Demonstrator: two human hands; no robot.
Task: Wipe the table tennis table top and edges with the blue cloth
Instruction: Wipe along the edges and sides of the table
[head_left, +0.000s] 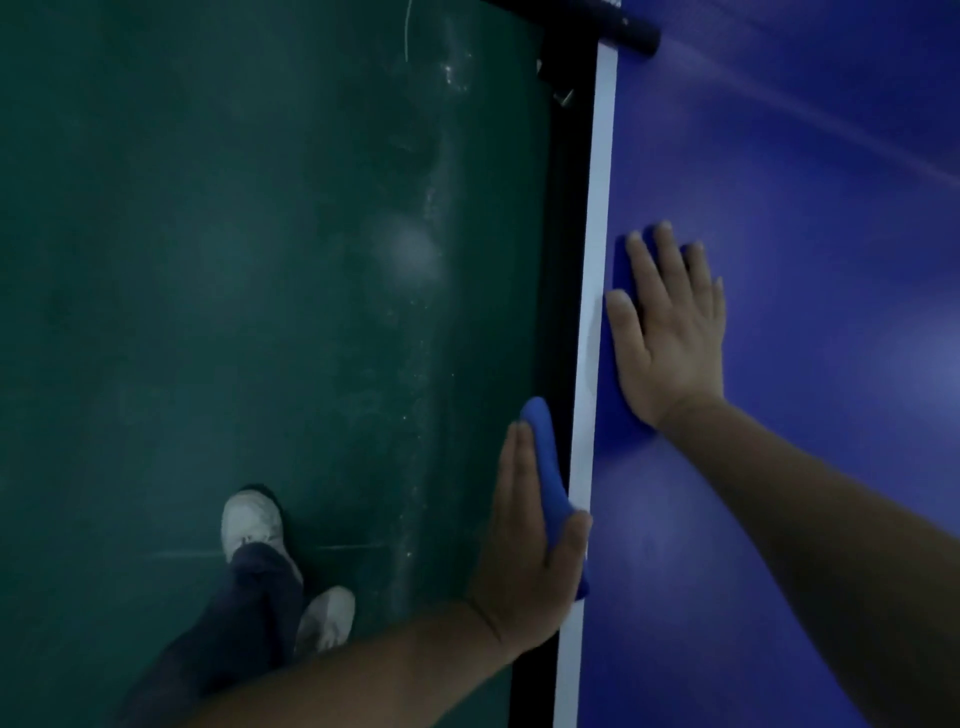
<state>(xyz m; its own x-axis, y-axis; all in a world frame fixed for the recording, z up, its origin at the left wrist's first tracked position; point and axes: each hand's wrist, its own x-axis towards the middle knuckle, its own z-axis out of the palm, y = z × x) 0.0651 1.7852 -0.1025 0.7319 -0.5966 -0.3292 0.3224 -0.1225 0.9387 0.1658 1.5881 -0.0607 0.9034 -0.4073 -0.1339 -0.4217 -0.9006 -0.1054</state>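
Head view, left hand (524, 535) holding blue cloth (546, 460)

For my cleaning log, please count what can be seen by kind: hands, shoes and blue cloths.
Hands: 2, the left hand and the right hand
White shoes: 2
Blue cloth: 1, held by the left hand; a dark patch under the right hand may be a second
Total: 5

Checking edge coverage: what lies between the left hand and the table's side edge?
The blue cloth, held by the left hand against the table edge; head view.
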